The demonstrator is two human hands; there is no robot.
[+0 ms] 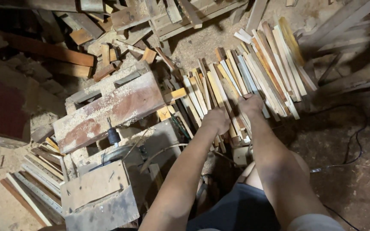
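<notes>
From my seat I see both hands reaching into the pile of thin wooden slats (253, 72), which fans out across the sawdust floor (352, 179) from the frame's centre toward one o'clock. My left hand (216, 120) sits just below centre, curled into a loose fist on the lower ends of the slats; I cannot tell exactly which strip it grips. My right hand (250, 105) lies just beside it at its two o'clock, fingers closed around a darker wooden strip (229, 97) that leans toward eleven o'clock from the knuckles. The two hands are near each other but apart. At nine o'clock from the left hand rests a broad reddish board (112, 112) dusted with sawdust, tilted over a rough wooden bench. A small dark drill chuck (113, 136) stands just under that board's lower edge. Toward seven o'clock lies a second bundle of pale slats (33, 184), well apart from the hands. A black cable (356, 145) loops over the floor at four o'clock.
</notes>
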